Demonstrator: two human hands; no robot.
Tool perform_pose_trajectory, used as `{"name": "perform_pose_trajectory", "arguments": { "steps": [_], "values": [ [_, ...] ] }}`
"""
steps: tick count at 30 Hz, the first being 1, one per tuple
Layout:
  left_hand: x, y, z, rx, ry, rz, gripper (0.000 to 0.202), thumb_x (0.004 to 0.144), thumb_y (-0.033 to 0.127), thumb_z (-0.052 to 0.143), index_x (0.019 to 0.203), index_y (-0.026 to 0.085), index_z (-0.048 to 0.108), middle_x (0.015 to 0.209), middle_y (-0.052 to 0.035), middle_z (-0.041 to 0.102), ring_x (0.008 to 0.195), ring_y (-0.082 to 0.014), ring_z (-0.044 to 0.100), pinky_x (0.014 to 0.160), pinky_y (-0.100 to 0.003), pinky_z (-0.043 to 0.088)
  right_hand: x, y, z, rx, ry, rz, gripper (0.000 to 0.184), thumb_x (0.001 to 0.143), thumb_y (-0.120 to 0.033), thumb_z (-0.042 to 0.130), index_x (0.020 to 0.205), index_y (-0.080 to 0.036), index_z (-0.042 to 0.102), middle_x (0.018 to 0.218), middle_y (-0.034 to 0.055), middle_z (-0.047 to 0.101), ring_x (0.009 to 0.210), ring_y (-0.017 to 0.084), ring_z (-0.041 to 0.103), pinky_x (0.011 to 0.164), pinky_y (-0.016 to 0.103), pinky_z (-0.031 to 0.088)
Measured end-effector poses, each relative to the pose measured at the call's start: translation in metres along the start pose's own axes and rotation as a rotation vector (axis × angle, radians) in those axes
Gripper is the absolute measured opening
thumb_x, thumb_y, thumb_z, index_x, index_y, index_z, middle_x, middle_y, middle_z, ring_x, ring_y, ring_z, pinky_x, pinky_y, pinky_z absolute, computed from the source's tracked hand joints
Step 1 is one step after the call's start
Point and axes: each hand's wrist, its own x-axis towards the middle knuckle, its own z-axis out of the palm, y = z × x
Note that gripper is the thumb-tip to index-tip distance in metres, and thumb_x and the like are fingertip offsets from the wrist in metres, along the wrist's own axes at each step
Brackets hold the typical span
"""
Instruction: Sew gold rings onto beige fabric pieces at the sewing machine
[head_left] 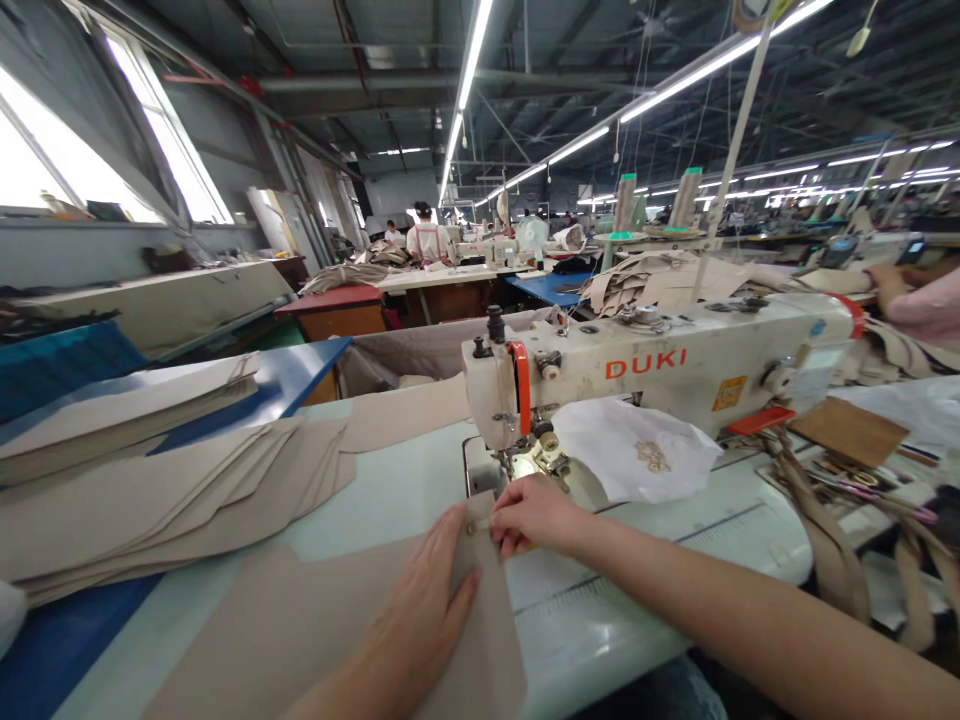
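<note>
**Near the needle, both hands meet at one panel's edge**

Across the near side spreads a pale green counter [412, 470], smooth and glossy, so cloth should slide easily on it. Toward the right stands a white sewing machine [570, 365] of scuffed, painted metal; with fingers this close, its needle is best idle. At left lies a fanned panel stack [187, 480], matte and curved at the edges.

One beige panel [300, 610] lies flat on the near counter, its narrow far end just short of the needle area. It looks fairly stiff, so its bulk is best left unpulled. Right of the needle, a thin, crumpled white cloth [607, 440] carries tan embroidery.

The left hand [420, 590] rests on the panel, fingers extended, gripping nothing; light, even pressure should prevent creases. The right hand [536, 515] has its fingers pinched together at the panel's right edge; I cannot tell what they grip. Between the hands sits a small round piece [471, 528], best kept square to the edge.
</note>
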Motion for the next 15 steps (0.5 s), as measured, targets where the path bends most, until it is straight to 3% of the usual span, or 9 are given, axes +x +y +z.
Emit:
{"name": "perform_pose_trajectory", "arguments": {
  "steps": [4, 8, 11, 15],
  "values": [
    [0.008, 0.004, -0.009, -0.090, 0.021, 0.006, 0.045, 0.083, 0.025, 0.046, 0.127, 0.018, 0.045, 0.127, -0.0112, 0.056, 0.116, -0.0258, 0.053, 0.099, -0.045, 0.043, 0.009, -0.004, 0.000, -0.034, -0.040, 0.051, 0.017, 0.059, -0.005, 0.054, 0.046, -0.017, 0.054, 0.040, -0.0034, 0.057, 0.035, 0.009, 0.054, 0.032, 0.014, 0.037],
    [0.028, 0.007, -0.013, -0.081, 0.117, 0.110, 0.022, 0.083, 0.024, 0.046, 0.096, 0.020, 0.062, 0.104, -0.0084, 0.064, 0.098, -0.0233, 0.060, 0.089, -0.039, 0.049, 0.010, -0.008, -0.001, -0.072, -0.050, 0.087, 0.018, 0.060, -0.006, 0.056, 0.046, -0.017, 0.053, 0.040, -0.0033, 0.057, 0.034, 0.008, 0.054, 0.031, 0.014, 0.037],
    [0.041, 0.007, -0.012, -0.036, 0.168, 0.226, 0.022, 0.085, 0.021, 0.042, 0.079, 0.020, 0.063, 0.086, -0.0066, 0.064, 0.085, -0.0207, 0.059, 0.079, -0.034, 0.050, 0.010, -0.011, -0.001, -0.114, -0.031, 0.104, 0.020, 0.062, -0.005, 0.054, 0.045, -0.017, 0.052, 0.040, -0.0038, 0.056, 0.033, 0.008, 0.052, 0.031, 0.014, 0.036],
    [0.046, 0.009, -0.008, -0.011, 0.151, 0.329, 0.022, 0.085, 0.017, 0.041, 0.074, 0.019, 0.060, 0.078, -0.0055, 0.063, 0.078, -0.0192, 0.057, 0.074, -0.032, 0.049, 0.011, -0.013, -0.001, -0.176, -0.012, 0.106, 0.023, 0.064, -0.004, 0.054, 0.045, -0.016, 0.051, 0.040, -0.0044, 0.054, 0.030, 0.008, 0.050, 0.030, 0.015, 0.034]
  ]
}}
